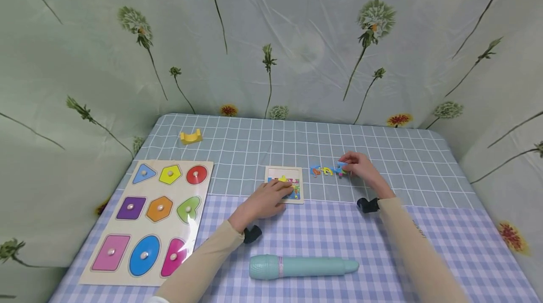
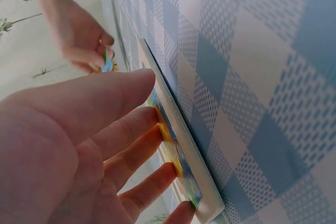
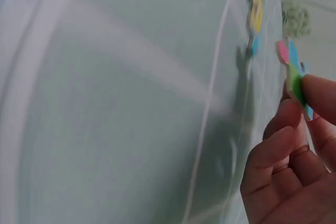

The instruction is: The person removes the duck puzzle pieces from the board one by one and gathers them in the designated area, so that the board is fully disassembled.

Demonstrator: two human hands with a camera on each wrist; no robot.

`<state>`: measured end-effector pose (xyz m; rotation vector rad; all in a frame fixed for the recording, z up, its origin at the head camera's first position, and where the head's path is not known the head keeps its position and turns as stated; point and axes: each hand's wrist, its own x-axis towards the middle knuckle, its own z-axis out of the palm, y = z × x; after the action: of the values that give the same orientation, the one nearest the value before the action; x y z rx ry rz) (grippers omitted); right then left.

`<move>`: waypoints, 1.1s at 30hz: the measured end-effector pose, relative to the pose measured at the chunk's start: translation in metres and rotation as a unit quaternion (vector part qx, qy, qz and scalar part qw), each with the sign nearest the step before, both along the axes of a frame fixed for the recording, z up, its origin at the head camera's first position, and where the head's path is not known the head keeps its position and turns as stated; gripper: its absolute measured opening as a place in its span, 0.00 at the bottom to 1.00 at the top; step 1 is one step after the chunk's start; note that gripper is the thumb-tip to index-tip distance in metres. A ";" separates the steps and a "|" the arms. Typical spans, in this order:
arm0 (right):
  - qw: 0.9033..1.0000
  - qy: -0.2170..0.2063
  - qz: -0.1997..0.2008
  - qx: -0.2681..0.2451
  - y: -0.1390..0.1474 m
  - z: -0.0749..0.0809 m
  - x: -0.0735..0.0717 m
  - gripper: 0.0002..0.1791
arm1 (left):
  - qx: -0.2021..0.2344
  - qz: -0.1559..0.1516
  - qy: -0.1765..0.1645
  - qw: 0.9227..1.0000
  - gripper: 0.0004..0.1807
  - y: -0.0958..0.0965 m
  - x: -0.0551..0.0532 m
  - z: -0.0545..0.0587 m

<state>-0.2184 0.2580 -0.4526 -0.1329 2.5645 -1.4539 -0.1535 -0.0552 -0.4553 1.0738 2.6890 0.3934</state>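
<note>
My left hand [image 1: 264, 200] lies over a small wooden jigsaw tray [image 1: 301, 184], its fairly straight fingertips touching the colourful pieces laid in the tray's lower part. In the left wrist view the fingers [image 2: 140, 153] rest along the tray's near edge. Right of the tray, my right hand [image 1: 364, 169] pinches a jigsaw piece [image 3: 295, 85] between thumb and fingers. Green, blue and pink show on that piece, which is tilted up above the cloth. Beside it lie an orange-and-blue piece [image 1: 315, 170] and a yellow piece [image 1: 327, 171].
A large peg board [image 1: 146, 227] with knobbed shapes lies at the left. Behind it sits a yellow arched block [image 1: 191, 136]. A turquoise microphone-shaped object [image 1: 303, 266] lies across the front. A flowered curtain [image 1: 305, 48] hangs behind the table.
</note>
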 end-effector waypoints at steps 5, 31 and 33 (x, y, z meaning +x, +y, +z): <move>0.999 -0.024 -0.004 0.044 0.012 -0.001 0.001 0.12 | 0.000 -0.003 0.004 1.000 0.26 0.000 0.000 0.001; 0.986 0.114 0.070 0.102 -0.034 0.001 0.007 0.07 | 0.001 -0.021 -0.022 1.000 0.27 -0.007 -0.003 0.001; 0.988 0.105 0.093 0.070 -0.049 0.003 0.012 0.08 | -0.001 -0.021 -0.019 1.000 0.27 -0.007 -0.003 0.002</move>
<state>-0.2064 0.2090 -0.4501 -0.5154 2.7210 -1.2464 -0.1561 -0.0617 -0.4529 1.1097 2.6289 0.4000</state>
